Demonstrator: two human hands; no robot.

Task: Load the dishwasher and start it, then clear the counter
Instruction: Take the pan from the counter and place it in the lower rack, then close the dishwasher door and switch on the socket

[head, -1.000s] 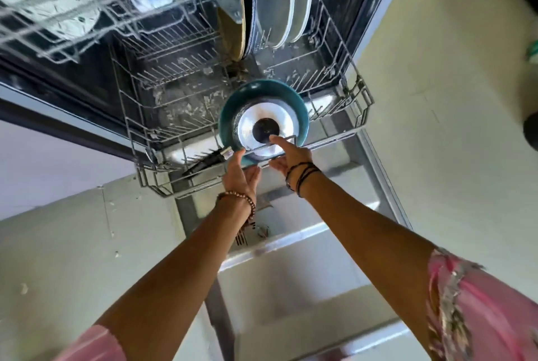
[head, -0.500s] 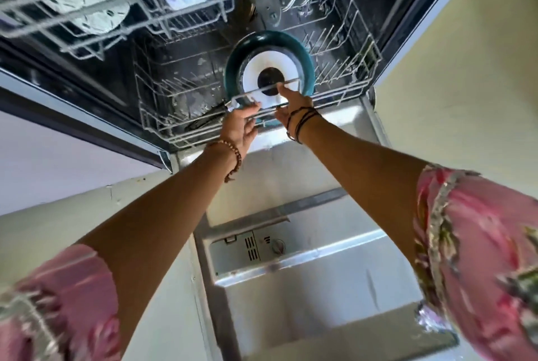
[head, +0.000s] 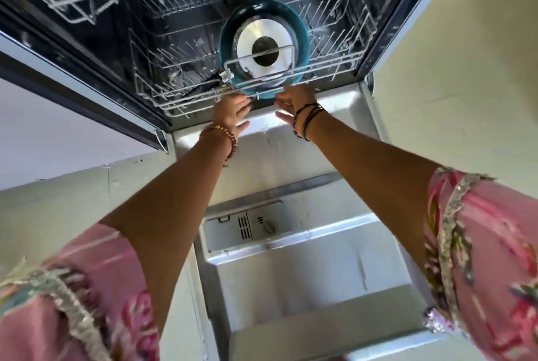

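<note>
Open door (head: 305, 267) lies nearest, its inner panel bare. Beyond it, left hand (head: 233, 111) and right hand (head: 292, 103), fingers spread and holding nothing, meet the lower rack's (head: 186, 98) front edge. The rack, with the teal pan (head: 263, 46), now sits deeper inside than before. Pale floor (head: 465, 55) flanks both sides.

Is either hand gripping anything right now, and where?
Nothing is gripped. The left hand and right hand are open, fingers straight against the lower rack's front rail, below the teal pan.
</note>
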